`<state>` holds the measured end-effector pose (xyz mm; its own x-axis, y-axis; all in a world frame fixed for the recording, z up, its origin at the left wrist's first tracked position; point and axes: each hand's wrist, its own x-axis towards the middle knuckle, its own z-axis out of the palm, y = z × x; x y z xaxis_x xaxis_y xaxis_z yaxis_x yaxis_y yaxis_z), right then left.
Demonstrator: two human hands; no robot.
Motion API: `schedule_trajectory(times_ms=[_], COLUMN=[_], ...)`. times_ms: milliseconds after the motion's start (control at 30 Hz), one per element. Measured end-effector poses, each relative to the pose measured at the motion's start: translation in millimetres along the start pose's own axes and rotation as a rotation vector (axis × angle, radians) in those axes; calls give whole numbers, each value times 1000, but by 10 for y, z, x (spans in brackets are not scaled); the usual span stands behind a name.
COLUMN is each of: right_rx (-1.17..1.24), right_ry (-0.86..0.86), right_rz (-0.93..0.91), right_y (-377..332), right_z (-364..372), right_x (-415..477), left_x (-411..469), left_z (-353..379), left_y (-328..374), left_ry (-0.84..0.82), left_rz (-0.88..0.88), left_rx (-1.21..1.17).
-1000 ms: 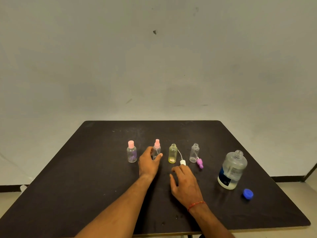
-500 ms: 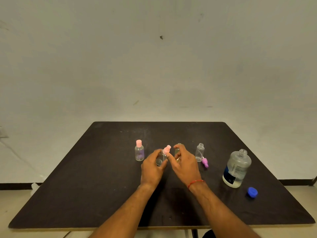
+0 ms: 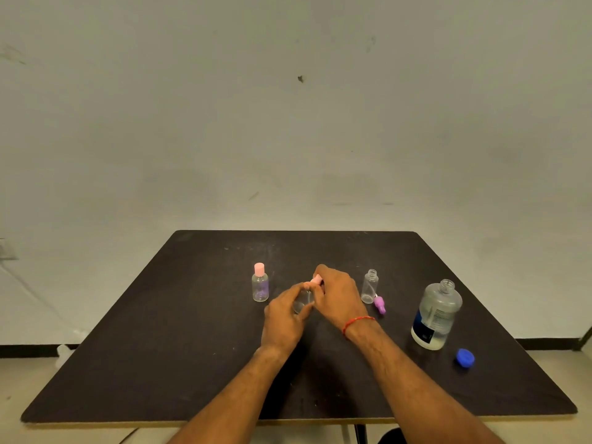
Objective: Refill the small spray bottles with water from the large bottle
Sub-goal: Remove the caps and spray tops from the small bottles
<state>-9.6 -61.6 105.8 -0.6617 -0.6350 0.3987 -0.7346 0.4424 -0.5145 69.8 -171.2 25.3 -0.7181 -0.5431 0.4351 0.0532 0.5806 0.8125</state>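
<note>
The left hand has its grip closed round the clear body of a small spray bottle, thumb on one side and fingers on the other. It holds the bottle tilted over the middle of the worktop. The right hand arches over the bottle from the right. Its grip is narrow, and the fingertips appear to pinch the pink spray head at the bottle's top, though the knuckles cover most of the contact. A red thread band circles the right wrist.

Just left of the hands, toward the far edge, a second small bottle with a pink cap stands upright, clear-walled with a faint lilac tint. To the right of the right hand stands a slim open bottle, its threaded neck bare. A purple spray head lies on its side at its foot. The back of the right hand hides whatever is directly behind it.

Nearer the right edge stands the large bottle, uncapped, of cloudy translucent plastic with rounded shoulders. It carries a dark blue label beside a white panel of print too small to read. Its ribbed blue cap lies apart from it, toward the near right corner. The worktop is matt black, scuffed and dusty, with rounded corners and a pale edge.
</note>
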Motion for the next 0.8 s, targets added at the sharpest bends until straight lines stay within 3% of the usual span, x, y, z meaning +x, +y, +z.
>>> schedule_trajectory(times_ms=[400, 633, 800], right_rx=[39, 52, 109], right_ry=[-131, -20, -79], right_rz=[-136, -30, -92], right_y=[73, 31, 19], right_z=[-20, -28, -31], right_x=[39, 86, 91], left_x=[34, 32, 26], left_z=[-85, -80, -110], left_y=[-11, 22, 24], left_ry=[-45, -13, -26], left_rz=[13, 32, 26], left_rx=[87, 43, 35])
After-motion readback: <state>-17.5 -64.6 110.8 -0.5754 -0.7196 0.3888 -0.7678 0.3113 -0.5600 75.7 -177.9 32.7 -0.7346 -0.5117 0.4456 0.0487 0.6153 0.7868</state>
